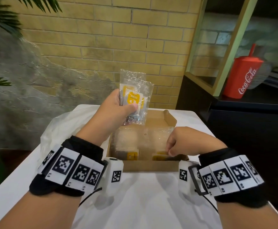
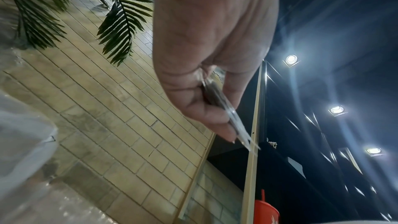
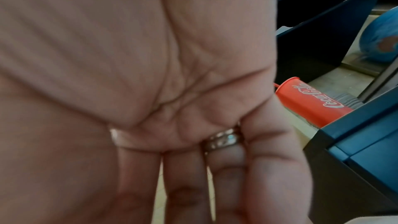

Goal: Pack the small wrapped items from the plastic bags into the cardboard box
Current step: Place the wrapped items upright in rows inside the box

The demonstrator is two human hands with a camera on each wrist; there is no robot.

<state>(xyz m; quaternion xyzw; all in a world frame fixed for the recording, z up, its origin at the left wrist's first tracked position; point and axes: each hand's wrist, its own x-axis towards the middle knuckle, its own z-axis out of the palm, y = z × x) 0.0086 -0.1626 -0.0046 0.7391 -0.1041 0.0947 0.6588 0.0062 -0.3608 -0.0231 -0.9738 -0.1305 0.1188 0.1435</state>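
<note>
My left hand [image 1: 118, 109] is raised over the far end of the cardboard box [image 1: 151, 166] and grips a clear plastic bag of wrapped yellow-and-white items [image 1: 135, 98] between thumb and fingers. The left wrist view shows that bag [image 2: 226, 111] edge-on in the pinch. Several clear-wrapped packets [image 1: 131, 146] with yellow labels lie inside the open box. My right hand [image 1: 181, 141] reaches down into the box's near right corner, fingertips on the packets there. In the right wrist view its fingers [image 3: 187, 185] look straight and close together, and nothing shows between them.
The box stands on a white table [image 1: 143, 204]. A crumpled translucent plastic bag [image 1: 65, 126] lies left of the box. A red Coca-Cola cup [image 1: 244, 76] stands on a dark cabinet to the right. A brick wall rises right behind the table, with palm leaves at the left.
</note>
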